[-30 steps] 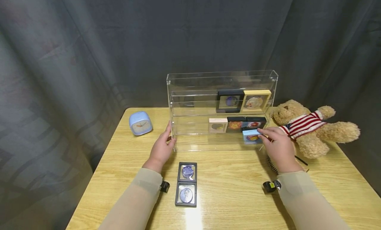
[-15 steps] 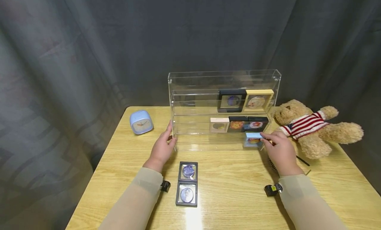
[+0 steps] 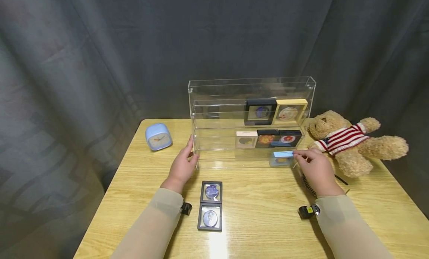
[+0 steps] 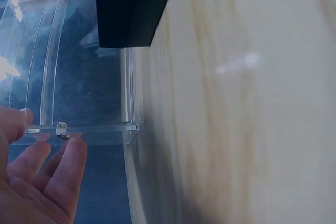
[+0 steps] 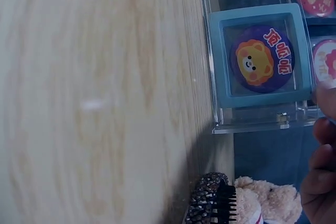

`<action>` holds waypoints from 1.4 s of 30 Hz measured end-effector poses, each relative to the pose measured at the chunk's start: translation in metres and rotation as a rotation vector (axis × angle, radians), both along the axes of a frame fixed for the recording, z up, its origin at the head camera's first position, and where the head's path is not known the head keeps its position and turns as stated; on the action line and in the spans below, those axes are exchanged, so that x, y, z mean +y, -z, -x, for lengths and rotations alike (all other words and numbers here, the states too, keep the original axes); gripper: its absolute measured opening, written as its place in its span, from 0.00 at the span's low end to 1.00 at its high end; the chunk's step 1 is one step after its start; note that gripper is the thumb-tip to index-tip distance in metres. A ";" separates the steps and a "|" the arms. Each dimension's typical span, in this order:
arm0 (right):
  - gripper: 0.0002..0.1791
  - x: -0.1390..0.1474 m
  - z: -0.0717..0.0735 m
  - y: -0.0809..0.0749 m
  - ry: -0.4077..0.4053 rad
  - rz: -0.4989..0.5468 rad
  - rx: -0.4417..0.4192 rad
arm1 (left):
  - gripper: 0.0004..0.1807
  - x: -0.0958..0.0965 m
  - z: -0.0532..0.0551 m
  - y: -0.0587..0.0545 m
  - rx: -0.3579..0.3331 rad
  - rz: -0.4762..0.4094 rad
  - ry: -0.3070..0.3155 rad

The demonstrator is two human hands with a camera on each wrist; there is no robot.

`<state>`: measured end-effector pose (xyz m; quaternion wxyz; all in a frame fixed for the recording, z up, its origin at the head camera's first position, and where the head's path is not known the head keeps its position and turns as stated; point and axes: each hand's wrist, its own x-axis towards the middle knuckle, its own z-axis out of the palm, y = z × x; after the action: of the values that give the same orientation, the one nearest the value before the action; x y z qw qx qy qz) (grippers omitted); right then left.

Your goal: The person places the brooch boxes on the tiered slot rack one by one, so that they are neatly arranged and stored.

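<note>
A clear acrylic display stand (image 3: 218, 121) with stepped shelves stands at the back of the table. My left hand (image 3: 182, 166) grips its left side panel, thumb at the front edge and fingers along the outside (image 4: 65, 177). A light-blue badge frame (image 5: 223, 61), holding a button badge with a lion face (image 5: 255, 62), stands on the bottom shelf at the right end. My right hand (image 3: 315, 169) pinches its upper right corner, with fingertips (image 5: 324, 98) there; the back of that pinch is hidden. Pink (image 3: 246, 139) and black (image 3: 291, 134) frames fill part of the shelf above.
Higher up are a black frame (image 3: 260, 112) and a yellow frame (image 3: 291, 114). Two black badge frames (image 3: 211, 192) lie flat on the table front. A blue clock (image 3: 158, 137) stands left. A teddy bear (image 3: 348, 143) and a sparkly hair claw (image 5: 206, 198) are at right.
The light-blue badge frame has come down and slightly left onto the bottom shelf, with my right hand lowering alongside. My left hand has stayed on the stand.
</note>
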<state>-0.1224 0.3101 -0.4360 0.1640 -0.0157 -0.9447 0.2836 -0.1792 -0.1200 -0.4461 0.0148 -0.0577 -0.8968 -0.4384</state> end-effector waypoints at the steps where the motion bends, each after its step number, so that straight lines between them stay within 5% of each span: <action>1: 0.17 0.000 0.000 0.000 0.000 -0.001 -0.002 | 0.41 0.000 0.000 0.000 0.001 0.000 0.000; 14: 0.23 -0.015 0.000 -0.004 -0.040 0.051 0.019 | 0.41 -0.001 0.001 0.000 -0.003 0.001 0.001; 28: 0.21 -0.086 -0.003 -0.008 -0.335 0.067 -0.020 | 0.41 0.000 0.001 0.000 -0.010 -0.002 0.004; 42: 0.38 -0.161 -0.012 0.008 -0.541 -0.030 -0.313 | 0.41 -0.001 0.001 0.000 -0.002 0.002 0.011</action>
<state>-0.1101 0.1495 -0.4440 -0.0647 0.1953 -0.9324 0.2973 -0.1801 -0.1210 -0.4459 0.0112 -0.0623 -0.8970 -0.4375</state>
